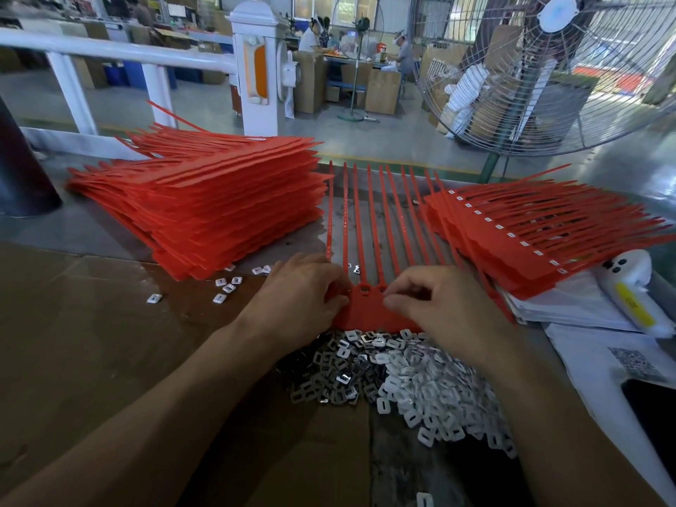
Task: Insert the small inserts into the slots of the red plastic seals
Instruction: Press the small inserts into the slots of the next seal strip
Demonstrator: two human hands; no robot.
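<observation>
A strip of joined red plastic seals [365, 309] lies flat in front of me, its long tails fanning away toward the table's far edge. My left hand [296, 298] has its fingers curled on the strip's left end. My right hand [435, 301] has its fingertips pinched together at a slot on the strip's right part; whatever they hold is hidden. A heap of small silver and white inserts [402, 378] lies just below the strip, between my forearms.
A tall stack of red seals [205, 206] sits at the left. A second stack with white inserts fitted [530, 228] lies at the right. Loose inserts [226, 287] are scattered left. Papers and a white bottle [633, 294] lie right; a big fan [570, 71] stands behind.
</observation>
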